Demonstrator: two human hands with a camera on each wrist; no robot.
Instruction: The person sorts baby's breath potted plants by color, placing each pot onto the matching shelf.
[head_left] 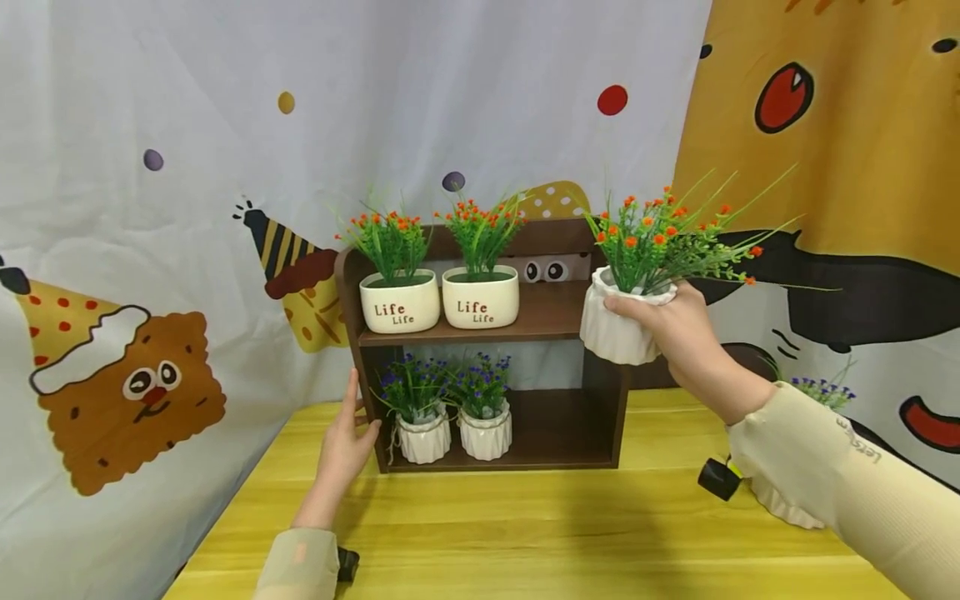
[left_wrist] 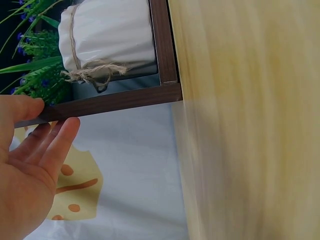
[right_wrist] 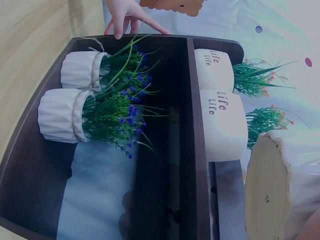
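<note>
My right hand [head_left: 686,329] grips a white fluted flower pot [head_left: 618,325] with orange artificial flowers [head_left: 660,233], raised in front of the upper right of a dark brown two-tier shelf [head_left: 551,308]. The right wrist view catches the pot's underside [right_wrist: 267,192]. At the shelf's left side panel, my left hand [head_left: 345,446] rests with fairly straight fingers along the outside and its thumb [left_wrist: 30,106] at the front edge. Two cream "Life" pots [head_left: 400,302] [head_left: 480,297] with orange flowers stand on the upper tier. Below them are two white pots [head_left: 423,435] [head_left: 486,432] with purple flowers.
The shelf stands on a yellow wood-grain table [head_left: 480,517]. Another white pot [head_left: 783,500] with purple flowers is partly hidden behind my right sleeve [head_left: 817,454]. A printed cartoon curtain [head_left: 465,92] hangs behind.
</note>
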